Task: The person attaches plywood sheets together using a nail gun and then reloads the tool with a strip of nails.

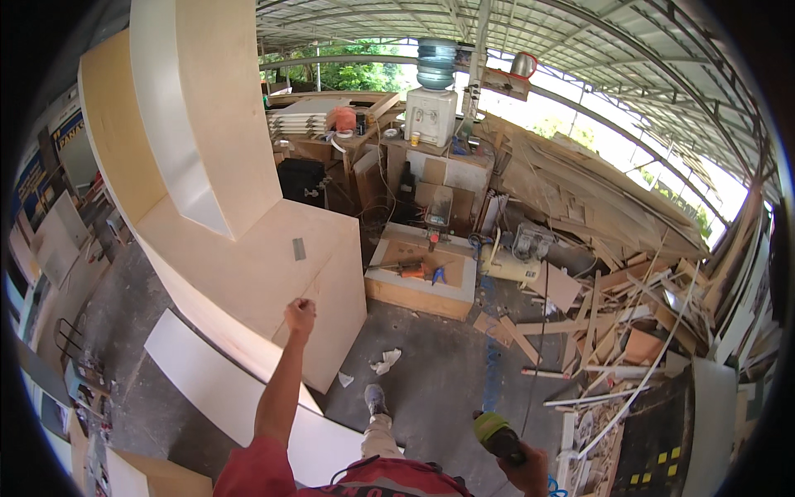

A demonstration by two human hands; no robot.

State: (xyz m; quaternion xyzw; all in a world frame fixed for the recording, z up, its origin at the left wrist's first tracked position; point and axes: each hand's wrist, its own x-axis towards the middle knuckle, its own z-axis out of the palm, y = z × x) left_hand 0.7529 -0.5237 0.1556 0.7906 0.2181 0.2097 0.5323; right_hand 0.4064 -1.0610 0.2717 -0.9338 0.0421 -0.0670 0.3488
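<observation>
Metal roofing [596, 29] on a steel frame covered the workshop, above a dark grey floor [443, 377]. At far left, sheet panels [62, 236] leaned near the edge of the work area. Next, a white panel [211, 385] lay on the floor along the near side of a pale wooden cabinet [240, 265], the piece at hand, which stood left of centre, directly before the person. A tall upright section rose from its far left part. On its broad pale face lay a small grey rectangular piece [299, 249].

Left hand [301, 316]: extended to this face, right of its middle, fingers curled together. Whether it touched the surface or pinched something small could not be told. Crumpled white scraps [386, 361] lay on the floor to the right. Beyond them, a low wooden platform [385, 290] bore an orange tool [411, 270] and a blue tool [438, 274]; behind stood a white water dispenser [431, 116].

Right hand [528, 474]: well apart from the left, at the lower edge, clamped around a green-and-black power drill [495, 432], held clear of the cabinet. Farther back stood an air compressor [512, 267]. At far right, offcuts [642, 344] lay in a disordered heap.
</observation>
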